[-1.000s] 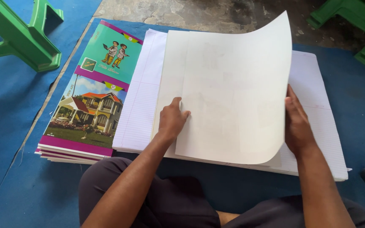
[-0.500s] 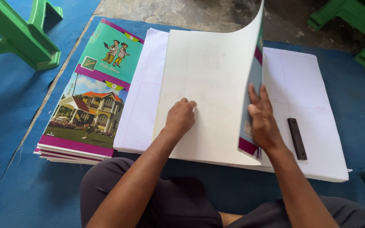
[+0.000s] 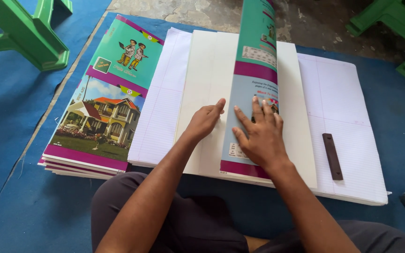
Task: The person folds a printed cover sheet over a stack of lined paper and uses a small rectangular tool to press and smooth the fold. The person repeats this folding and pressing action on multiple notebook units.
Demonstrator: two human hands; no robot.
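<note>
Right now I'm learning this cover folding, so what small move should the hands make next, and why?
Probably press the right hand down and slide it along the fold. The printed cover still curves up in the air over the white sheet, while the left hand lies beside the fold line, so the crease looks unfinished.

A floor-level notebook-binding workshop: a person sits on blue matting laid over bare concrete, beside a stack of printed covers and spread sheets of ruled paper, with green plastic stools standing around the work area.
</note>
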